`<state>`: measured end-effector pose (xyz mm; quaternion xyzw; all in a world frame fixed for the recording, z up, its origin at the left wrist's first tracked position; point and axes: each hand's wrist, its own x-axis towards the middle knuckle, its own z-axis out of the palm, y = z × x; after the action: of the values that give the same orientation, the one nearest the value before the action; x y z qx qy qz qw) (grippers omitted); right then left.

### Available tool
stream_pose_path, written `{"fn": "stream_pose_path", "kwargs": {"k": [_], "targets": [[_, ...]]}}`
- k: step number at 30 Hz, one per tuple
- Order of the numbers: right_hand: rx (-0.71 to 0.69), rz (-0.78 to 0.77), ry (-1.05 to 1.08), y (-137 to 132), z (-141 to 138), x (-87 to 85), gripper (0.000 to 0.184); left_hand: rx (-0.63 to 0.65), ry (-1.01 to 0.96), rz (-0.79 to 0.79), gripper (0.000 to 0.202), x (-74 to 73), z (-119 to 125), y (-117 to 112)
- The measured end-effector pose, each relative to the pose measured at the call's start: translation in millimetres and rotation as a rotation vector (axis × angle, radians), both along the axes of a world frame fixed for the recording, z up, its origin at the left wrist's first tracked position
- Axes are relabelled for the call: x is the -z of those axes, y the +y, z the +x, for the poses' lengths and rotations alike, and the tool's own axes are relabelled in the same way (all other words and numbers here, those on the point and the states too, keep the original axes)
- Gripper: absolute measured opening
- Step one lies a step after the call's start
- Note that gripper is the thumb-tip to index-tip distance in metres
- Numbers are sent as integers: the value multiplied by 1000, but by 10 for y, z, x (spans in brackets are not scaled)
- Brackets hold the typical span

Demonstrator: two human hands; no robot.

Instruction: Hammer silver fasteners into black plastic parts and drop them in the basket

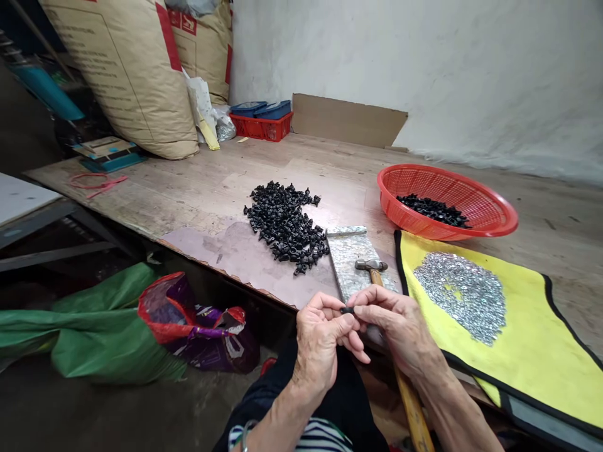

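While the two hands are brought together above the lap, a small black plastic piece (347, 310) is pinched between the fingertips of the left hand (320, 339) and the right hand (391, 320). Both hands are nearly closed, and most of the piece is hidden by the fingers, with only a dark, matt end visible. It is held clear of all surfaces, apparently for close handling. Just ahead of the right hand, a wooden-handled hammer (371, 265) is laid across a mottled metal plate (346, 251), a placement that appears to keep both within easy reach. To the right of the hands, small silver metal pieces (459, 298) are spread on a yellow mat (518, 333). Ahead and to the left, a heap of black pieces (282, 226) is piled on a wooden board (188, 188). Further black pieces (433, 210) are contained in a red plastic basket (490, 210) farther ahead. Kraft-paper sacks (132, 75) are stacked farthest off.
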<state>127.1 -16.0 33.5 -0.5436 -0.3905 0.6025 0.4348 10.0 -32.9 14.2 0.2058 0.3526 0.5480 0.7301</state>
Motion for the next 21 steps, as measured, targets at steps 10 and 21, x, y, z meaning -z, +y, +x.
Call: {"fn": "stream_pose_path", "kwargs": {"k": [10,21], "targets": [[-43,-87,95,-29,17,13,15,39,92,38,18,14,-40,-11],[18,-79,151,-108,-20,-20,15,4,136,38,14,-16,-87,-20]]}}
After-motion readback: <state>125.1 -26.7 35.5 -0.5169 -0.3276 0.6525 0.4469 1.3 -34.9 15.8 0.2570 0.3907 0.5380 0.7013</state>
